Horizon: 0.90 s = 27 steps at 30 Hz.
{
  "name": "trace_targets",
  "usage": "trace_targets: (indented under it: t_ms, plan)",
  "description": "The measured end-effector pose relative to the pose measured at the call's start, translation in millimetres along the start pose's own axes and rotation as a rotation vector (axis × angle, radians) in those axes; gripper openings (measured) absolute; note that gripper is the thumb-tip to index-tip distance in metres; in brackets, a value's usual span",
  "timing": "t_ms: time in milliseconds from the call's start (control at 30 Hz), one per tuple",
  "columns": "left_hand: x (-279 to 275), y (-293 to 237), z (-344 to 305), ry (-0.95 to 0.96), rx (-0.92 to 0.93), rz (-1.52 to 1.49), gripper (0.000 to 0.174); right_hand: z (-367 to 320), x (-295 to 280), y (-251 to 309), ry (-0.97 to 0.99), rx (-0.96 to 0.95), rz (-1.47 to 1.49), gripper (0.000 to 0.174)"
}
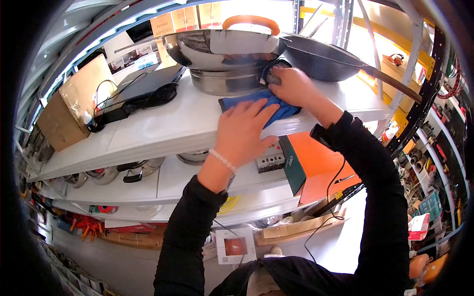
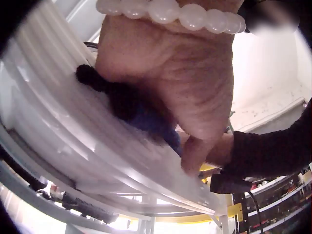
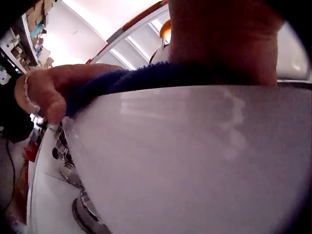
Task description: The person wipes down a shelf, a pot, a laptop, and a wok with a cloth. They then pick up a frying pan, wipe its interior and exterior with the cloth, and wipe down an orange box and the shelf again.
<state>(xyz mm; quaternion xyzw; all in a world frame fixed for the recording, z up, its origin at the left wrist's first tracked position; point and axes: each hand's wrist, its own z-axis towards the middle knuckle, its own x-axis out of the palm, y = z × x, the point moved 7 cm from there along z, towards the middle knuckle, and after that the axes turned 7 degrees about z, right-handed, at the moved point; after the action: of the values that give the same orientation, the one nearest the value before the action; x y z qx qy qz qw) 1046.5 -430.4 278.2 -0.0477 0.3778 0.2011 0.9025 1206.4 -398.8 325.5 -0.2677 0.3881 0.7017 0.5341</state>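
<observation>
A blue cloth (image 1: 276, 109) with dark edges lies at the front of the white upper shelf (image 1: 163, 123). Spread over its left part is my left hand (image 1: 242, 128), fingers straight; its thumb points right past the shelf edge. My right hand (image 1: 297, 89) curls round a dark, bunched part at the cloth's back right, close against the steel pot (image 1: 217, 83); its fingertips are partly hidden. In the left wrist view the cloth (image 2: 146, 119) shows beneath my left hand (image 2: 170, 73). The right wrist view has the cloth (image 3: 122, 80) under my right hand (image 3: 224, 44).
A wide steel pan (image 1: 192, 49) with an orange handle sits on the pot. Right of it stands a black frying pan (image 1: 321, 59), its long handle pointing right. A flat grey device (image 1: 148, 84), black cable and cardboard box (image 1: 69, 108) are at left. Lids and an orange box (image 1: 321, 167) lie below.
</observation>
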Motion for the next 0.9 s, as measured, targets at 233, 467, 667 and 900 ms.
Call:
trace_targets:
  t_ms: [233, 467, 667, 900]
  plan:
    - [-10.3, 0.4, -1.5, 0.024, 0.046, -0.086, 0.041, -39.2, -26.9, 11.2, 0.078, 0.069, 0.119, 0.032]
    - [-9.3, 40.8, 55.2, -0.038, -0.112, 0.076, 0.021, -2.7, 11.2, -75.8, -0.009, 0.547, 0.76, 0.042]
    - [31.7, 36.1, 61.3, 0.173, -0.07, 0.272, 0.027, 18.1, 35.2, -61.2, 0.097, 0.543, 0.997, 0.035]
    - [12.5, 60.0, 52.7, 0.319, -0.34, -0.096, 0.028, -7.1, 31.1, -24.8, -0.028, 0.532, 0.951, 0.035]
